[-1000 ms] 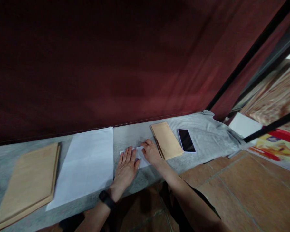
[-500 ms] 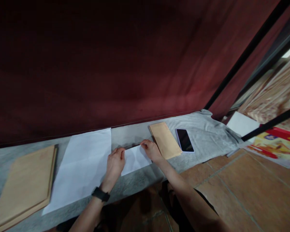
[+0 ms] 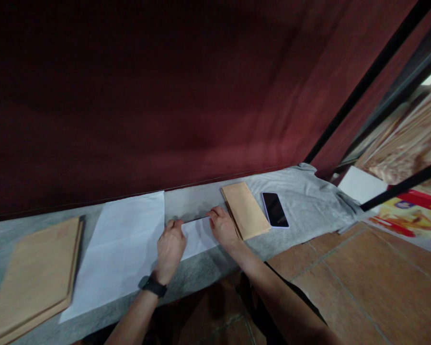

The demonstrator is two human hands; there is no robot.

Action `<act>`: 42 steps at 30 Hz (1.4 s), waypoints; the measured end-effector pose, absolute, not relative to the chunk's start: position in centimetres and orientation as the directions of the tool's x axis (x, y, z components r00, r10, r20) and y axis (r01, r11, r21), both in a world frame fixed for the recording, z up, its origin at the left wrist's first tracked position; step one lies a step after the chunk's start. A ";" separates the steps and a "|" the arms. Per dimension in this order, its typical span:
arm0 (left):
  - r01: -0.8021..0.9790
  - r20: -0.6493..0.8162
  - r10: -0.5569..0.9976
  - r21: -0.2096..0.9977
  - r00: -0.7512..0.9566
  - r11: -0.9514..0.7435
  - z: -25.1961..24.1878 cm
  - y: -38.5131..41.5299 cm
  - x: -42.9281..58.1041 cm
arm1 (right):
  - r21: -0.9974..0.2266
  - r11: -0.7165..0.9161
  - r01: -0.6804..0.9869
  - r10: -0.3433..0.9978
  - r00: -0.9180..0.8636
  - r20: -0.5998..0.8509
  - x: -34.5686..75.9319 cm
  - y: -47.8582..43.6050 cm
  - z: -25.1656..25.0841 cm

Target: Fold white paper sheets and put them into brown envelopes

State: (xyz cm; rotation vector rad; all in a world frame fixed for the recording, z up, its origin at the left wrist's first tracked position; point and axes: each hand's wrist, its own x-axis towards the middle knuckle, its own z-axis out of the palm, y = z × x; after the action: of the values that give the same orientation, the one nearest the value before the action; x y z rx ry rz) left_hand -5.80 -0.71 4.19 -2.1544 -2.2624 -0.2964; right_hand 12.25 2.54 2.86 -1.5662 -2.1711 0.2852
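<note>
A folded white sheet of paper lies flat on the grey cloth between my hands. My left hand, with a dark watch on the wrist, has its fingers closed at the paper's far left corner. At the far right corner, my right hand grips the edge with bent fingers. The fingertips are partly hidden. Just left of my left hand is a stack of larger white paper. Small brown envelopes lie right beside my right hand.
Larger brown envelopes lie at the far left. A phone rests right of the small envelopes on the grey cloth. Behind hangs a dark red curtain. Black poles and a colourful box stand at right, above a tiled floor.
Both hands have shifted slightly along the folded paper's far edge, the fingers settling lower on it. The folded paper now lies flatter. The other things have stayed put.
</note>
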 end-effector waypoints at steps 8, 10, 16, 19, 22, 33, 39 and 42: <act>0.989 0.148 0.989 0.147 -0.032 0.010 3.6 -0.5 -6.0 | -0.345 0.463 0.816 0.882 -0.386 0.271 9.9 -2.0 0.5; 0.987 0.155 0.988 0.160 -0.026 0.001 3.4 -0.3 -6.2 | -0.316 0.450 0.835 0.888 -0.380 0.260 9.9 -3.0 -0.1; 0.973 0.335 0.942 0.206 0.030 -0.105 2.5 -0.8 -5.3 | -0.325 0.448 0.833 0.891 -0.386 0.238 10.5 -2.7 0.1; 0.943 0.349 0.931 0.263 0.105 -0.205 1.4 -2.0 -3.7 | -0.368 0.455 0.811 0.890 -0.414 0.189 11.4 -1.6 0.6; 0.933 0.301 0.934 0.240 0.192 -0.269 0.0 -3.5 -2.4 | -0.371 0.450 0.812 0.892 -0.427 0.148 12.3 -0.9 0.7; 0.968 0.243 0.954 0.135 0.177 -0.214 -0.7 -4.6 -2.4 | -0.295 0.430 0.853 0.902 -0.419 0.106 13.5 -1.1 1.3; 0.932 0.232 0.927 0.145 0.294 -0.332 -0.1 -4.7 -3.7 | -0.269 0.449 0.852 0.893 -0.435 0.114 14.5 -0.7 1.3; 0.924 0.236 0.917 0.132 0.321 -0.358 0.2 -4.7 -4.2 | -0.277 0.460 0.844 0.888 -0.441 0.130 14.7 -0.5 1.0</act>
State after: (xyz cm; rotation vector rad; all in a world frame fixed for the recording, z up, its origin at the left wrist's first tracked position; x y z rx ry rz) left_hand -4.19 -4.74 0.24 -2.5317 -1.7651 -0.4227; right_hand 14.66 -0.48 1.05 -1.4901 -2.4556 0.2500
